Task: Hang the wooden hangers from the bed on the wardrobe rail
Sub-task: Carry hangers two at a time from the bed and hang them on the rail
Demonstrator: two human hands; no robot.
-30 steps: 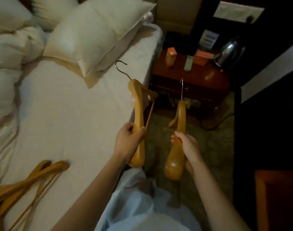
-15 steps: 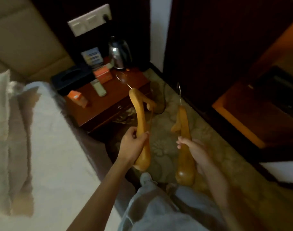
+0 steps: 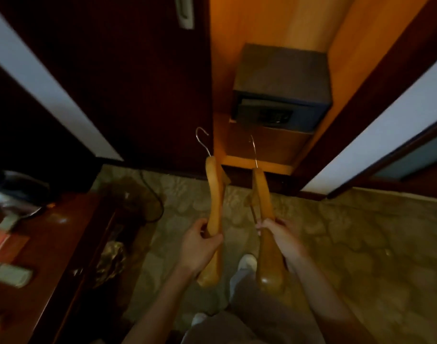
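Observation:
I hold one wooden hanger in each hand, both with their metal hooks pointing up and forward. My left hand (image 3: 200,247) grips the left wooden hanger (image 3: 213,194) around its lower arm. My right hand (image 3: 282,238) is closed on the right wooden hanger (image 3: 262,192) near its middle. Straight ahead stands the open wardrobe (image 3: 269,28), its orange-lit interior showing. No rail is in view; the bed is out of sight.
A dark safe (image 3: 282,88) sits on a shelf inside the wardrobe. A dark wardrobe door (image 3: 128,78) is at the left. A bedside table (image 3: 46,247) with a kettle (image 3: 11,194) and small items stands at the lower left. Patterned carpet (image 3: 361,244) covers the floor.
The view has swung from the bed, past the bedside table, to face the open wardrobe. Both hands still hold their hangers in the same upright way.

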